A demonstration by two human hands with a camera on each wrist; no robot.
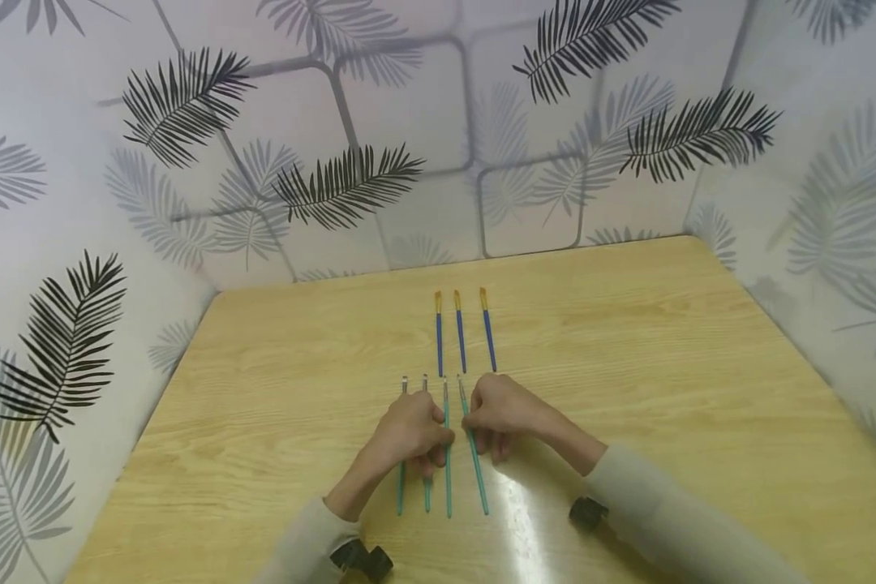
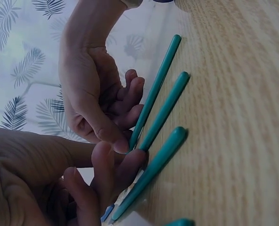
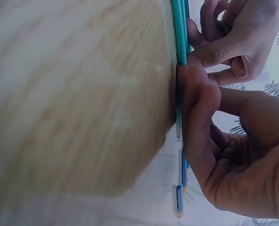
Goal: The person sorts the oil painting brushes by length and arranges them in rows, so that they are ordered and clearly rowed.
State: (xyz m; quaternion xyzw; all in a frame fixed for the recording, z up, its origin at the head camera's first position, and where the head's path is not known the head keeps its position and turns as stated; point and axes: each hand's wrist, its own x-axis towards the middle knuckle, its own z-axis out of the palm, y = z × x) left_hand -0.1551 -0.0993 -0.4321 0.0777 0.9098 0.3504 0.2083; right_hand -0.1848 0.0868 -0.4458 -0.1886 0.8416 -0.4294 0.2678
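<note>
Several teal-handled paintbrushes lie side by side near the middle of the table, bristles toward the back. My left hand [image 1: 412,430] reaches over the two leftmost, a paintbrush [image 1: 400,491] and its neighbour [image 1: 427,495], partly covering them. Between its thumb and finger it pinches the third teal paintbrush [image 1: 448,487]. My right hand [image 1: 507,410] pinches the rightmost teal paintbrush [image 1: 478,474], which lies slightly slanted. In the left wrist view, the handle ends of the left-pinched paintbrush [image 2: 170,103] and right-pinched paintbrush [image 2: 160,77] point up side by side.
Behind the hands lie three blue-handled paintbrushes with golden tips: a left one [image 1: 440,341], a middle one [image 1: 461,341] and a right one [image 1: 488,337]. The wooden table [image 1: 263,365] meets a leaf-patterned wall [image 1: 423,105] at its back edge.
</note>
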